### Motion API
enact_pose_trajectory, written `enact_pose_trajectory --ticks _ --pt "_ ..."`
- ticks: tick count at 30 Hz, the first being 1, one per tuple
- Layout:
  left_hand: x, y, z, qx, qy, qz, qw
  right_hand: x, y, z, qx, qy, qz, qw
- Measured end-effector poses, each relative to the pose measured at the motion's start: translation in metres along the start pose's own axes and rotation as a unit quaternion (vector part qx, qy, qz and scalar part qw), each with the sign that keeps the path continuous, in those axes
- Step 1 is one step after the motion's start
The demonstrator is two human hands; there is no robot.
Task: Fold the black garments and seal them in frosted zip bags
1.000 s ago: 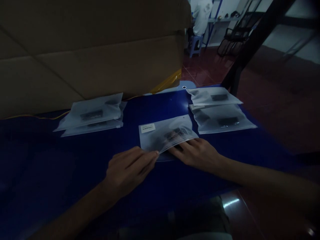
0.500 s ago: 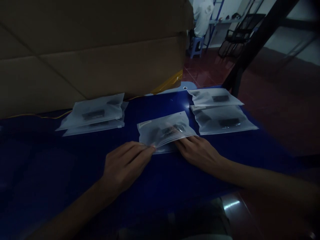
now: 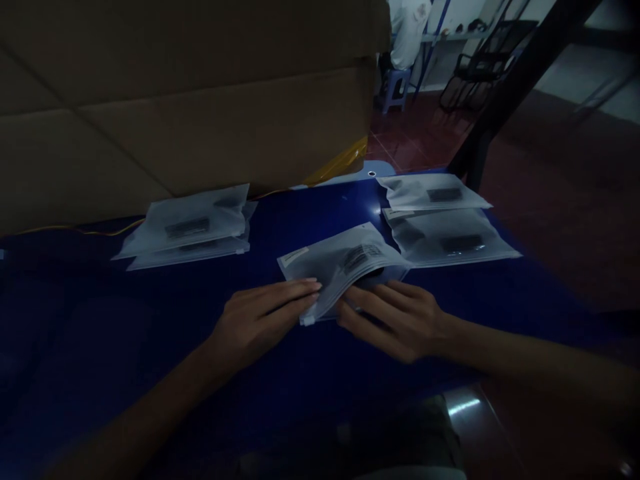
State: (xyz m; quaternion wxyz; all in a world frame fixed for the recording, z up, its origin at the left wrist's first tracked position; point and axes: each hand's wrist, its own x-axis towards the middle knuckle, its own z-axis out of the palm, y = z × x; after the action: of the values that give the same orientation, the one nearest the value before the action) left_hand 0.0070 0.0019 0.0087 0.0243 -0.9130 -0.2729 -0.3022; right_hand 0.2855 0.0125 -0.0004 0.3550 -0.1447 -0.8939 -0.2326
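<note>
A frosted zip bag (image 3: 345, 263) with a dark item inside sits in the middle of the blue table (image 3: 90, 333), with a white label at its left corner. It is bowed up between my hands, and its zip edge curls toward me. My left hand (image 3: 265, 317) lies against the bag's left side, fingers flat along it. My right hand (image 3: 393, 320) has its fingers curled around the bag's near edge. Part of the bag's underside is hidden by the fold.
Stacked frosted bags lie at the left (image 3: 187, 230) and right (image 3: 445, 227) of the table. A large cardboard box (image 3: 175, 113) stands behind, with yellow tape and a yellow cable. Beyond the table, a seated person (image 3: 410, 33) and a black post (image 3: 500, 113) rise from a red tiled floor.
The middle bag has bent up further, with its zip edge curling toward me. My hands have spread apart a little, and the right hand's fingers have curled around the bag.
</note>
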Motion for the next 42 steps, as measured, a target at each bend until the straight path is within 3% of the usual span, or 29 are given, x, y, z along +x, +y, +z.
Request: enact_pose_trajectory --ticks 6,10,13,19,26,33,37,42 --pt "-0.003 0.013 0.008 -0.021 -0.03 0.025 0.999 0.003 -0.013 0.003 0.044 0.074 -0.079 0.993" --pt "-0.003 0.02 0.016 -0.028 -0.004 0.027 0.999 0.004 -0.018 0.008 0.061 0.087 -0.079 0.991" --pt "0.001 0.022 0.015 -0.032 -0.017 0.04 0.999 0.007 -0.019 0.007 0.081 0.088 -0.073 0.99" --pt "0.004 0.009 0.007 -0.011 -0.043 0.037 0.998 0.013 -0.009 0.001 0.089 0.002 -0.008 0.996" --pt "0.005 -0.006 0.006 0.043 0.003 0.018 0.999 0.004 0.013 0.0 -0.075 -0.059 0.013 0.995" --pt "0.011 -0.005 -0.004 0.072 0.024 0.003 0.997 -0.009 0.033 0.0 -0.251 -0.203 0.137 0.936" --pt "0.011 -0.003 -0.006 0.085 0.03 -0.018 0.996 -0.012 0.036 0.002 -0.262 -0.218 0.174 0.924" --pt "0.01 -0.001 -0.004 0.087 0.05 -0.062 0.993 -0.013 0.034 0.001 -0.242 -0.216 0.173 0.93"
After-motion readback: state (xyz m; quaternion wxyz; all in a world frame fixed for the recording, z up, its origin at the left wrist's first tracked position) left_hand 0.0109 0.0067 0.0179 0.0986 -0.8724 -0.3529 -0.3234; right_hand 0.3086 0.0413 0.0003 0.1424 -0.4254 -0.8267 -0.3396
